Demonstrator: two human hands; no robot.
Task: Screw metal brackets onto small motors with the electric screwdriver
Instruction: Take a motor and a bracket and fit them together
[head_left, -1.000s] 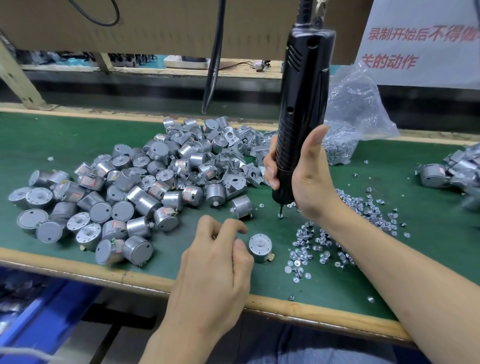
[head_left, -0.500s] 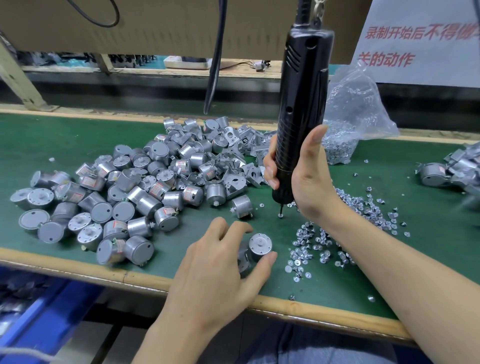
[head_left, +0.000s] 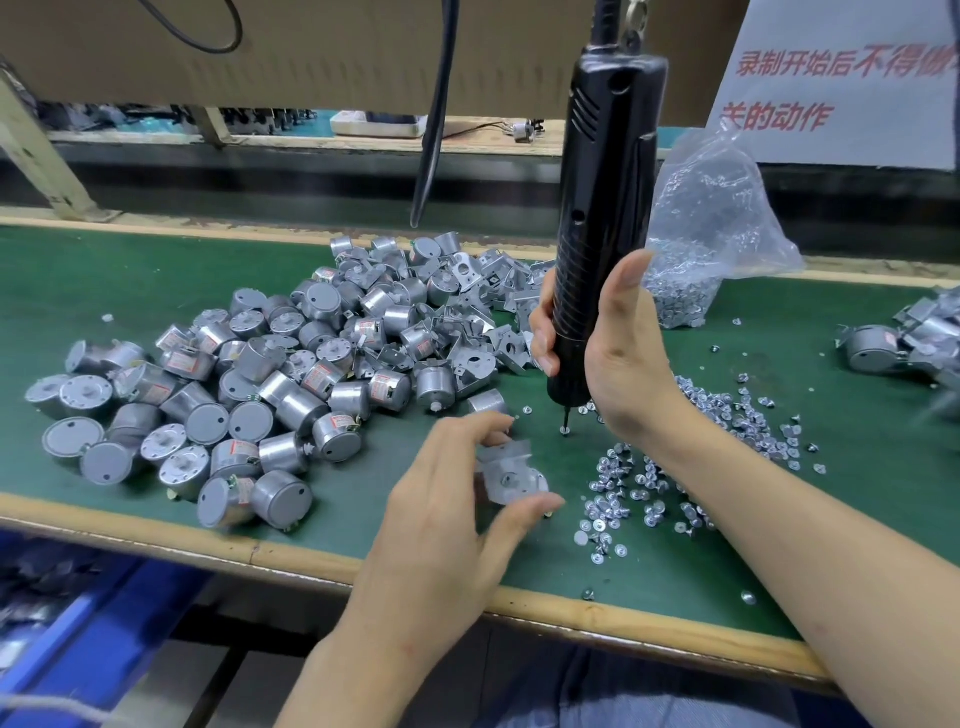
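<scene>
My right hand (head_left: 618, 358) grips the black electric screwdriver (head_left: 605, 208), which hangs upright with its bit tip on a single screw (head_left: 565, 430) on the green mat. My left hand (head_left: 452, 509) holds a small silver motor with a metal bracket (head_left: 511, 475) laid over its face, thumb on the near side and fingers on the far side; the pair looks blurred. A heap of loose motors (head_left: 218, 400) lies to the left, and loose brackets (head_left: 478, 322) are piled behind the screwdriver.
Loose screws (head_left: 649, 483) are scattered right of my left hand. A plastic bag of screws (head_left: 706, 244) stands at the back. More motors with brackets (head_left: 904, 338) lie at the far right. The wooden table edge (head_left: 291, 558) runs along the front. A black cable (head_left: 434, 135) hangs down.
My left hand has reached to the single motor, taken hold of it, and a bracket now sits over its face. My right hand and the screwdriver have stayed put.
</scene>
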